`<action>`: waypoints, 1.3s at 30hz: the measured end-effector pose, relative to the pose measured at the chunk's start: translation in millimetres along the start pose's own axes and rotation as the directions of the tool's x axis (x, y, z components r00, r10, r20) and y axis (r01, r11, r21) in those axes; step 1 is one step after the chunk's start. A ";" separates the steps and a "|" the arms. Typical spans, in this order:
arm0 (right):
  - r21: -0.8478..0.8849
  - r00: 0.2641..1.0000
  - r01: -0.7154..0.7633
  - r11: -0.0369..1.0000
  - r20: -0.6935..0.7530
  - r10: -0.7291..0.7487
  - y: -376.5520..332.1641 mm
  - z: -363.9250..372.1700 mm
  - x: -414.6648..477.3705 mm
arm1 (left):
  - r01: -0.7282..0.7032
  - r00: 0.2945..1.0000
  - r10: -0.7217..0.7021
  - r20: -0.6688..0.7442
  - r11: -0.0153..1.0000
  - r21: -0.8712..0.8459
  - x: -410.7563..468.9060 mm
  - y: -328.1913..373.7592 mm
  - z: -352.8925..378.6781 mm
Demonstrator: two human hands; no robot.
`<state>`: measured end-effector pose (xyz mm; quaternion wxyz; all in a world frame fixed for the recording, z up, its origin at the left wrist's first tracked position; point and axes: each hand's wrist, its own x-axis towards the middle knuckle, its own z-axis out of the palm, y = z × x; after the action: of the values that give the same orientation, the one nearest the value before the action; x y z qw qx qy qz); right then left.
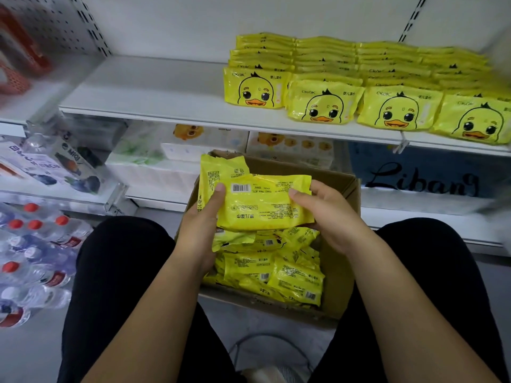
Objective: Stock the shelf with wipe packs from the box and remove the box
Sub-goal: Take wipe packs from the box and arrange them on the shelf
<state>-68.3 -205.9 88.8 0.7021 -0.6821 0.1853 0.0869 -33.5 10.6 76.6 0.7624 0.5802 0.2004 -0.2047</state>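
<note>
Shrink-wrapped water bottles (33, 258) are lying on the floor at far left. The left hand (203, 219) is gripping a small stack of wipe packs (262, 205), thumb pressing on top and the fingers hiding beneath. The right hand (329, 217) is clasping the stack's other end likewise. The stack is hovering above the open cardboard box (334, 176), which is holding more packs. Duck-faced packs (326, 106) are standing in rows on the white shelf (166, 87) at upper right
</note>
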 end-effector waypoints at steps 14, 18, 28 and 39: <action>0.390 0.897 0.166 0.906 -0.441 0.025 5.7 34.2 1.6 | -0.251 0.963 0.257 -0.075 0.964 0.085 -19.7 -3.5 12.6; 0.409 0.852 0.210 0.888 -0.522 0.039 3.0 43.6 1.9 | -0.246 0.961 0.248 -0.121 0.969 0.030 -20.3 -7.7 16.2; 0.127 0.989 -0.044 0.991 -0.137 0.061 2.9 13.5 4.7 | -0.177 0.966 0.184 -0.182 0.983 0.055 0.7 -3.2 -3.2; 0.367 0.905 0.249 0.896 -0.419 -0.080 -4.3 9.3 -2.9 | -0.301 0.947 0.316 0.063 0.797 0.524 -2.3 -16.3 -0.7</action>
<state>-68.0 -196.6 94.0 0.7832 -0.5353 0.2766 -0.1537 -44.3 7.5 64.6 0.5941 0.7943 0.0498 -0.1168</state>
